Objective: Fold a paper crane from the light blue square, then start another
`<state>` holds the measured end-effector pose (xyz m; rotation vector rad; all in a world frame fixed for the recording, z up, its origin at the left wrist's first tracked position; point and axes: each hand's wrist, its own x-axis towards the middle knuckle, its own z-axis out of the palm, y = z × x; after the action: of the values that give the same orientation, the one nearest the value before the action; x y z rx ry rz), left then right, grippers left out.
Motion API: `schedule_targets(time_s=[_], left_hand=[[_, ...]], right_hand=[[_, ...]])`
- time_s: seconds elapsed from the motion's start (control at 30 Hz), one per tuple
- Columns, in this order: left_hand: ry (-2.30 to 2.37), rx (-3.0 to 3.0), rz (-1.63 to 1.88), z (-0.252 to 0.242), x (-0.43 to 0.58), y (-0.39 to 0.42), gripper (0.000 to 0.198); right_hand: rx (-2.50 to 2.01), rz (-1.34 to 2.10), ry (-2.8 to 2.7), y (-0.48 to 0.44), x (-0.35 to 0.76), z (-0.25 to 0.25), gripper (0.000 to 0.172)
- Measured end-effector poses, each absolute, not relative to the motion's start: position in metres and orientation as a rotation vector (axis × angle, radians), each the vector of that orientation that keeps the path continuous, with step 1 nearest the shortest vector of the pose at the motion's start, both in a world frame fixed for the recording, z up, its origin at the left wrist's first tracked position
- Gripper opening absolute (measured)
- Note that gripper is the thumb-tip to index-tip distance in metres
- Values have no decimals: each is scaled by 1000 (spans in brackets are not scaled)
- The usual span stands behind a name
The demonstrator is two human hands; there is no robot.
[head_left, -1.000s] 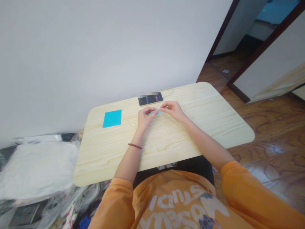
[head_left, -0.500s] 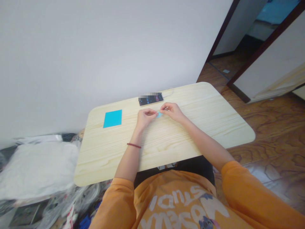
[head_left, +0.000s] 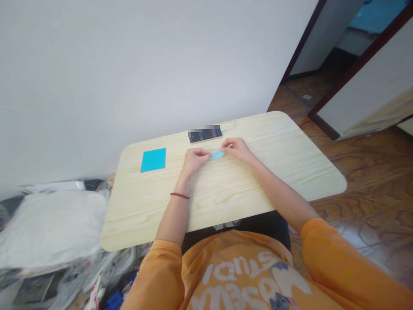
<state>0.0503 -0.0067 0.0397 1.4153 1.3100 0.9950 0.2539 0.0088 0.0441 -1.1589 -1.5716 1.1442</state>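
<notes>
Between my two hands is a small light blue piece of paper (head_left: 217, 154), above the middle of the table. My left hand (head_left: 194, 161) pinches its left end between thumb and fingers. At the other end my right hand (head_left: 237, 149) pinches it the same way. The paper looks folded, but its exact shape is too small to make out. A flat stack of bright blue square paper (head_left: 153, 160) lies to the left of my left hand, apart from it.
Behind my hands a phone (head_left: 205, 134) lies on the pale wooden table (head_left: 145, 215), with a white cable (head_left: 232, 125) at its right end. The white wall (head_left: 155, 69) rises along the table's far edge. Bagged items and a white bundle (head_left: 54, 228) are at the left.
My hands have moved a little apart, the left one leftward and the right one rightward. More of the light blue paper now shows between them.
</notes>
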Motion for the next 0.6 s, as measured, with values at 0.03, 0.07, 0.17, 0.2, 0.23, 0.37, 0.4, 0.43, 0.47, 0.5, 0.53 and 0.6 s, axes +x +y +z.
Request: schedule_targets(time_s=[0.03,0.07,0.17,0.2,0.23,0.37,0.4,0.43,0.47,0.5,0.53,0.6], left_hand=[[1323,1404,1009,40,48,-6,12],[1337,1391,1037,40,46,-5,12],[1332,1378,1169,40,47,-3,16],[1305,1384,1195,40,49,-3,18],[1269,1389,1197,39,52,-4,22],[1195,1412,1056,37,64,-8,29],[1198,1418,1032,37,65,-9,28],[1201,1426,1016,37,66,-10,28],[1202,1433,1007,37,67,-11,27],[1196,1438,1002,37,67,-11,27],[1185,1443,1002,37,67,-11,26],[1160,1458,1004,37,67,-12,25]], right_hand=[[-1170,1122,-1554,10,256,44,15],[-1185,1104,-1536,11,259,45,15],[-1207,1099,-1520,12,262,46,16],[-1205,1117,-1530,12,261,46,16],[-1199,1140,-1542,11,260,46,16],[-1168,1226,-1594,7,252,45,17],[-1164,1232,-1604,7,250,45,17],[-1163,1230,-1611,6,249,44,17],[-1164,1224,-1618,6,249,44,17],[-1163,1217,-1625,6,249,44,17],[-1159,1213,-1635,6,249,44,17],[-1149,1211,-1658,6,249,44,16]])
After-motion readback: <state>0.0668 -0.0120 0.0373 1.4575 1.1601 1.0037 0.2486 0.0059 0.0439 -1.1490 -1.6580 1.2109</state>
